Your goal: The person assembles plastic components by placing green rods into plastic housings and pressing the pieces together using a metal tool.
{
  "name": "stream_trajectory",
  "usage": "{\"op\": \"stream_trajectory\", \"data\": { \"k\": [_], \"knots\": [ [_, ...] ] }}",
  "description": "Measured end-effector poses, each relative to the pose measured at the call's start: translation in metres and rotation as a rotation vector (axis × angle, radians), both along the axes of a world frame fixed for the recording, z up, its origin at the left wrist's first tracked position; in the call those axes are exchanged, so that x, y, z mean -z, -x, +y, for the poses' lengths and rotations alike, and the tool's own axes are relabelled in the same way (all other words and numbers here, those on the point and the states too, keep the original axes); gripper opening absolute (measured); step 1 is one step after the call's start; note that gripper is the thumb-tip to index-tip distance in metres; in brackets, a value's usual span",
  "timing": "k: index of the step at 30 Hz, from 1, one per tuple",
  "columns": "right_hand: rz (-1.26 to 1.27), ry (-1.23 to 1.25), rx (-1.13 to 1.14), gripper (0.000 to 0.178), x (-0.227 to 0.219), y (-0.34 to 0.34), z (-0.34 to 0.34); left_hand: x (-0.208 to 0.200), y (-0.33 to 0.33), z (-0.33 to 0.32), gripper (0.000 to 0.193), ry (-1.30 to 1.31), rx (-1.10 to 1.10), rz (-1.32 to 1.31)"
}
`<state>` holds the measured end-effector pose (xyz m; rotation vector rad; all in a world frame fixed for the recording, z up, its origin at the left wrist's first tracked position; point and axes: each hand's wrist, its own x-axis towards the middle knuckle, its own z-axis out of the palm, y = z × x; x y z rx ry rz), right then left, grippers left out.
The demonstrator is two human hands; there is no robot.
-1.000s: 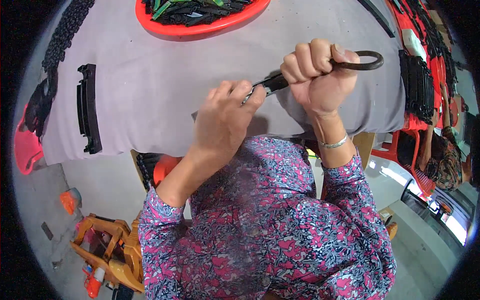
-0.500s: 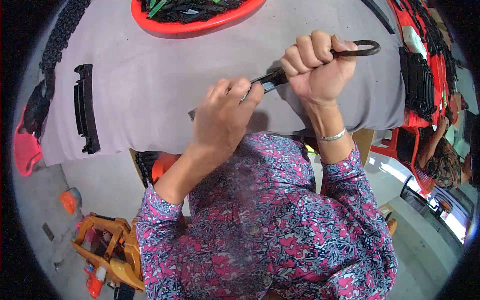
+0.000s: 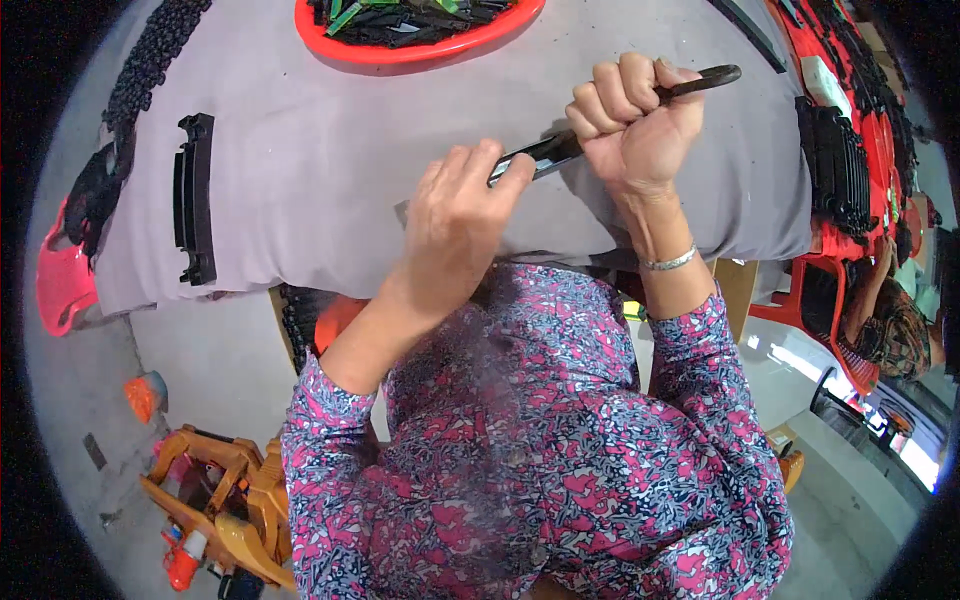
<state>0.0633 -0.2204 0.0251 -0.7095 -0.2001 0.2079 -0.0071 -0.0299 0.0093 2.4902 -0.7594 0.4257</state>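
Observation:
Above the near part of the cloth-covered table, my right hand point(image 3: 640, 130) is closed round a tool with a dark looped metal handle point(image 3: 712, 78); the tool's working end is hidden. My left hand point(image 3: 455, 220) is closed on a slim black plastic strip point(image 3: 548, 152) with a shiny face, held at a slant. The strip reaches from my left fingers to the base of my right fist, and my palm covers much of it. A similar black slotted bar point(image 3: 196, 200) lies on the cloth to the left.
A red basin point(image 3: 420, 50) of black and green scraps stands at the far side. Black parts point(image 3: 838, 170) are stacked at the right edge, small black pieces point(image 3: 165, 50) heaped far left. A wooden chair point(image 3: 215, 490) is on the floor at left; another person point(image 3: 885, 320) is at right.
Both hands still grip the strip and tool. The looped handle has turned and now shows nearly edge-on. The view has shifted slightly, moving the basin and black bar rightward in the picture.

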Motion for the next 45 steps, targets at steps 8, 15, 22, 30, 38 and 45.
{"op": "stream_trajectory", "data": {
  "k": [8,15,22,30,38,45],
  "knots": [
    [-0.007,-0.083,-0.045,0.05,-0.033,0.003,-0.026,-0.016,0.001,0.017,0.04,0.05,-0.042,0.06],
    [-0.057,-0.115,-0.091,0.048,-0.03,0.009,-0.008,-0.011,-0.005,0.042,0.033,0.076,0.045,0.139],
    [-0.018,-0.109,-0.153,0.048,-0.029,0.014,0.011,-0.016,-0.009,0.051,0.031,0.104,0.087,0.216],
    [0.078,-0.172,-0.228,0.048,-0.035,0.009,0.02,-0.014,-0.036,0.062,0.036,0.054,0.269,0.1],
    [0.098,-0.19,-0.129,0.048,-0.028,0.013,0.006,-0.003,-0.029,0.049,0.047,0.321,0.063,0.031],
    [0.035,-0.173,-0.094,0.049,-0.029,0.012,0.003,-0.016,0.017,0.015,0.092,0.415,-0.236,0.411]
  ]
}}
